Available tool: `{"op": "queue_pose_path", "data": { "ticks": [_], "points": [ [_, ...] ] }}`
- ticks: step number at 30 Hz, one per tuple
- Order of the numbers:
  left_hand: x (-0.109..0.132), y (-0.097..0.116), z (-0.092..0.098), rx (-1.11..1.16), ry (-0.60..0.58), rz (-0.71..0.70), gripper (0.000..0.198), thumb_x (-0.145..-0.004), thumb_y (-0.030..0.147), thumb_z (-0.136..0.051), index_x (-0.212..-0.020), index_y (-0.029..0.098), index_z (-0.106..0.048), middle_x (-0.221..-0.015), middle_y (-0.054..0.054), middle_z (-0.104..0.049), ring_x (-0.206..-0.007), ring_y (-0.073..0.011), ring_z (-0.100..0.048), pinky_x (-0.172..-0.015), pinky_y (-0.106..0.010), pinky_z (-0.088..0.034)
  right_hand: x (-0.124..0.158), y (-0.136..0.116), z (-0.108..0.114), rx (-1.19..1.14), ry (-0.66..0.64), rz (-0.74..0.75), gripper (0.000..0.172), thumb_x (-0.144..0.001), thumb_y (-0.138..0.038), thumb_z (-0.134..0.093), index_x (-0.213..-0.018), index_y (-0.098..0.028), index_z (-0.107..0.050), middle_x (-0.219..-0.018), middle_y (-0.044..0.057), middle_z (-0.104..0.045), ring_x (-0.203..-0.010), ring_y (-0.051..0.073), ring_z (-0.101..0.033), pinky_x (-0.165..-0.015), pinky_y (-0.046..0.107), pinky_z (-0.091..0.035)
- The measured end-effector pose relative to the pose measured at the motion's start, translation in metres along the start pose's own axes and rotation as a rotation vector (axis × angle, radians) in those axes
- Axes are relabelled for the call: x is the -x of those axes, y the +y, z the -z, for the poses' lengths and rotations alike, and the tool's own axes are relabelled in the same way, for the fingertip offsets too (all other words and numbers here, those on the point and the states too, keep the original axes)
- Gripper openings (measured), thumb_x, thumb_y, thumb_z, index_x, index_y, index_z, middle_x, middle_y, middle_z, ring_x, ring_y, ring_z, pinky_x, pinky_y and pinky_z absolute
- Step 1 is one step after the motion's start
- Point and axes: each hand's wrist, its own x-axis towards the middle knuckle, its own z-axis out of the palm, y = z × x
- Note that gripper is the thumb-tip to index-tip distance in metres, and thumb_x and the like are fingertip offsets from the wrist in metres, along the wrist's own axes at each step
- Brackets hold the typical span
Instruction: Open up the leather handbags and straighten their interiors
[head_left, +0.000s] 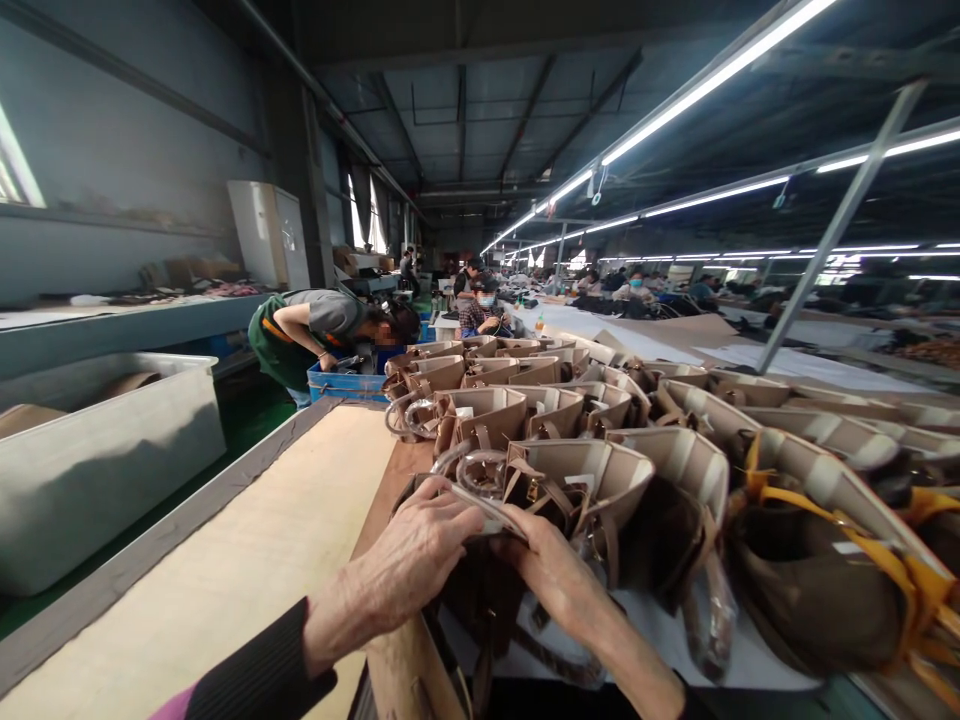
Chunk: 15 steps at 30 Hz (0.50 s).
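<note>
My left hand (416, 545) is closed, with its thumb and fingers pinching the upper edge of a dark brown handbag (491, 585) in front of me. From the other side, my right hand (562, 575) grips the same edge, its fingers partly hidden behind the rim. A pale strip of the edge shows between the two hands. Just beyond them stands an open tan-lined handbag (600, 462) with a buckle strap and a clear-wrapped handle (480, 470). Below the left wrist is a light brown, rounded piece (412, 675) whose kind I cannot make out.
Rows of open handbags (487, 405) cover the table to the right; one has a yellow strap (832, 520). A pale board (247, 540) lies left. A white bin (112, 460) stands on the floor. A co-worker (315, 325) bends over a blue crate (349, 385).
</note>
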Motion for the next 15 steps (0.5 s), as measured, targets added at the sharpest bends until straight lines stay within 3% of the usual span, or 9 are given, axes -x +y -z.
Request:
{"op": "queue_pose_path", "data": {
  "ticks": [4,8,15],
  "points": [
    [-0.0005,-0.0043,-0.0031,0.029,-0.024,-0.075,0.035,-0.09,0.009,-0.038,-0.111,0.027,-0.059,-0.11,0.001,-0.064,-0.104,-0.0151,-0.056,-0.097,-0.031,-0.037,0.0,0.0013,0.0006,0.038,0.008,-0.034,0.049,-0.074,-0.012,-0.048,-0.121,-0.019,-0.06,-0.116,0.003,-0.064,-0.104,0.025,-0.057,-0.099,0.039,-0.038],
    [-0.0021,-0.0052,-0.0051,0.021,-0.077,-0.02,0.044,-0.087,0.007,-0.037,-0.118,0.03,-0.057,-0.116,0.0,-0.062,-0.106,-0.0166,-0.056,-0.094,-0.029,-0.04,-0.0003,0.0051,0.0005,0.07,0.023,-0.075,0.047,-0.075,-0.015,-0.049,-0.12,-0.02,-0.061,-0.11,0.003,-0.066,-0.103,0.025,-0.058,-0.096,0.038,-0.041],
    [-0.0077,-0.0045,-0.0003,0.001,-0.228,0.027,0.04,-0.075,0.003,-0.04,-0.098,0.025,-0.065,-0.108,0.0,-0.065,-0.098,-0.0182,-0.06,-0.087,-0.027,-0.043,0.0031,0.0031,0.0005,0.101,0.044,-0.095,0.046,-0.075,-0.015,-0.049,-0.118,-0.021,-0.062,-0.105,0.002,-0.068,-0.099,0.024,-0.059,-0.093,0.036,-0.042]
  ]
}}
